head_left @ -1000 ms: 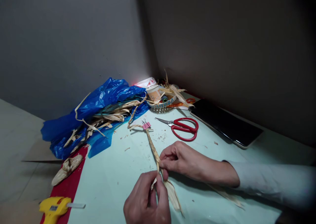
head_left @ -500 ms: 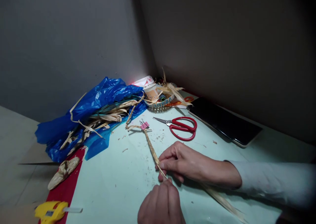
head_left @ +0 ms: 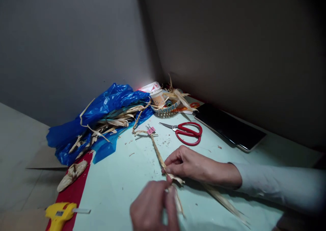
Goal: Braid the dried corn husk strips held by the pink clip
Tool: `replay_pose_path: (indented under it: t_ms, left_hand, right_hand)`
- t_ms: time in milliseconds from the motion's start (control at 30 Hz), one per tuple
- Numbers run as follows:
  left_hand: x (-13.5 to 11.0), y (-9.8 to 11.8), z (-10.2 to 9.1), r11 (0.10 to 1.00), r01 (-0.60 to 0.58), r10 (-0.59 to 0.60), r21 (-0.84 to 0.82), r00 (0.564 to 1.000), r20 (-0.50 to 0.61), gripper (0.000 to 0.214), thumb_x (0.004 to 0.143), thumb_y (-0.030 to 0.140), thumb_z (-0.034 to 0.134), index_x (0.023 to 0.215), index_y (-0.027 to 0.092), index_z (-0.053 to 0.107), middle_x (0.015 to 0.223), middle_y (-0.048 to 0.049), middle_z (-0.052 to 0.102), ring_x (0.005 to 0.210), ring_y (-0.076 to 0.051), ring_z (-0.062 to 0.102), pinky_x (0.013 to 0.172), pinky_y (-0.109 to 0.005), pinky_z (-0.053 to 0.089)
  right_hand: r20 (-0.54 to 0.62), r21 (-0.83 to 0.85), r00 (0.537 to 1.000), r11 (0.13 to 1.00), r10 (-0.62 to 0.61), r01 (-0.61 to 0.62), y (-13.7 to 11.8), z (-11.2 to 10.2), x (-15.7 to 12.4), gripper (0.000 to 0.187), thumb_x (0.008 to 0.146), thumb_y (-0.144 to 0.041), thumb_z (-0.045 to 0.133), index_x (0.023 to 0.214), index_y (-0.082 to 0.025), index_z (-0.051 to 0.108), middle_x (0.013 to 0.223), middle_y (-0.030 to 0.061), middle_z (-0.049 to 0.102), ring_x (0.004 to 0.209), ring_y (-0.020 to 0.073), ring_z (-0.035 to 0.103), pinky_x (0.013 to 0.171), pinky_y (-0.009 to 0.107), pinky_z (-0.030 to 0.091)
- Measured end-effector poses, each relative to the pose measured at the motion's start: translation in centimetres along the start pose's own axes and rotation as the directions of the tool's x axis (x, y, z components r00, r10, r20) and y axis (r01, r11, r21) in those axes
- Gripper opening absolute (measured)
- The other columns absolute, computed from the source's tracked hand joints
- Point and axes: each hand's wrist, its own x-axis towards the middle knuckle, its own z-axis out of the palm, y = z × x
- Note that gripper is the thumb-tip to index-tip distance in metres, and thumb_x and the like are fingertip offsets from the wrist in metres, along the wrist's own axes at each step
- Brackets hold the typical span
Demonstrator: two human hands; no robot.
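A thin braid of dried husk [head_left: 157, 151] runs down the table from a pink binder clip [head_left: 150, 130], which grips its upper part. My right hand [head_left: 184, 163] is closed, pinching the braid's lower end between thumb and fingers. Just below it, my left hand [head_left: 154, 203], slightly blurred, is closed with its fingertips at a loose husk strand [head_left: 171, 187]. Other loose ends [head_left: 179, 203] hang beside the left thumb, and a curled one [head_left: 178, 180] pokes out under my right fingers. A longer husk strip [head_left: 224, 203] lies beneath my right forearm.
Red-handled scissors [head_left: 188, 133] lie beyond my right hand, near a black flat-screened device [head_left: 229, 125]. At the back stand a basket [head_left: 165, 114] and paper cup [head_left: 157, 98]. Leftward are a blue plastic bag [head_left: 102, 105] with husks, a husk piece [head_left: 72, 176] and a yellow glue gun [head_left: 59, 214].
My left hand has moved left and turned, its thumb now showing. Loose husk ends have spread apart below my right fingers, which still pinch the braid. The view has shifted slightly.
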Motion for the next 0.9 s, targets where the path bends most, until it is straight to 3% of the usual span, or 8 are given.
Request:
replay_pose_path:
  t_ms: [33,100,200,267,333,500,700,900]
  left_hand:
    - [0.8,-0.3,-0.6,0.982,0.161,-0.160,-0.096,0.987,0.026,0.018,0.088,0.026,0.053,0.072,0.022,0.062,0.064,-0.0029,0.061,0.059,-0.018,0.055,0.062,-0.029,0.038]
    - [2.5,-1.1,-1.2,0.837,0.469,-0.414,-0.282,0.880,0.235,0.016,0.083,0.037,0.061,0.087,0.022,0.063,0.079,-0.0044,0.066,0.075,-0.021,0.059,0.070,-0.030,0.042]
    - [4.2,-1.7,-0.9,0.468,0.727,-0.327,-0.503,0.671,0.666,0.025,0.083,0.037,0.063,0.102,0.021,0.060,0.078,-0.0019,0.062,0.079,-0.021,0.060,0.077,-0.031,0.044]
    - [4.8,-1.8,-0.3,0.265,0.810,-0.221,-0.524,0.580,0.784,0.026,0.084,0.031,0.063,0.106,0.020,0.056,0.072,0.0011,0.056,0.065,-0.014,0.054,0.065,-0.026,0.042]
    - [5.0,-1.8,0.0,0.165,0.852,-0.194,-0.497,0.522,0.831,0.029,0.081,0.026,0.066,0.107,0.018,0.055,0.068,0.0030,0.052,0.053,-0.007,0.042,0.052,-0.019,0.030]
    - [4.8,-2.8,0.2,0.180,0.871,-0.196,-0.457,0.487,0.851,0.022,0.081,0.029,0.067,0.092,0.013,0.056,0.066,-0.0006,0.057,0.045,-0.001,0.021,0.044,-0.018,0.012]
    - [3.7,-3.2,1.0,0.236,0.850,-0.352,-0.471,0.527,0.774,0.031,0.077,0.039,0.069,0.070,0.015,0.052,0.058,0.0000,0.058,0.040,0.000,0.022,0.041,-0.019,0.010]
    - [3.3,-2.8,1.1,0.284,0.842,-0.449,-0.459,0.539,0.712,0.035,0.074,0.043,0.070,0.060,0.013,0.056,0.044,0.0065,0.043,0.037,-0.001,0.020,0.039,-0.020,0.011]
  right_hand:
    - [-0.002,-0.010,1.000,1.000,-0.006,0.006,0.0,0.0,0.0,0.030,0.084,-0.032,0.059,0.071,-0.007,0.069,0.054,-0.0023,0.052,0.049,0.0063,0.031,0.046,0.021,0.023]
    - [-0.012,-0.014,0.999,0.999,-0.032,0.031,-0.1,0.1,0.1,0.030,0.084,-0.031,0.059,0.071,-0.007,0.070,0.055,-0.0017,0.053,0.050,0.0067,0.034,0.048,0.020,0.026]
    - [0.002,0.106,0.998,0.992,-0.062,0.062,-0.3,0.3,0.1,0.029,0.084,-0.033,0.059,0.075,-0.007,0.069,0.063,0.0017,0.060,0.055,0.0094,0.047,0.056,0.021,0.038]
    - [0.029,0.168,0.996,0.983,-0.080,0.074,-0.4,0.4,0.0,0.030,0.084,-0.035,0.058,0.080,-0.008,0.069,0.068,0.0036,0.063,0.059,0.0123,0.053,0.062,0.024,0.043]
    - [0.040,0.147,0.994,0.985,-0.099,0.092,-0.5,0.3,-0.1,0.030,0.085,-0.035,0.057,0.085,-0.008,0.069,0.072,0.0049,0.065,0.064,0.0138,0.056,0.065,0.025,0.045]
    - [0.020,-0.083,0.997,0.994,-0.075,0.077,-0.1,0.1,-0.4,0.024,0.089,-0.029,0.052,0.082,-0.011,0.066,0.076,0.0042,0.066,0.068,0.0127,0.055,0.064,0.023,0.042]
    - [-0.044,-0.256,0.995,0.964,-0.090,0.076,0.1,0.4,-1.2,0.012,0.094,-0.026,0.045,0.094,-0.017,0.053,0.079,0.0018,0.067,0.071,0.0127,0.060,0.065,0.022,0.044]
    - [-0.038,-0.563,0.993,0.823,-0.114,0.073,-2.6,-0.1,-2.2,0.006,0.095,-0.024,0.042,0.093,-0.019,0.045,0.079,0.0018,0.061,0.072,0.0146,0.054,0.065,0.025,0.042]
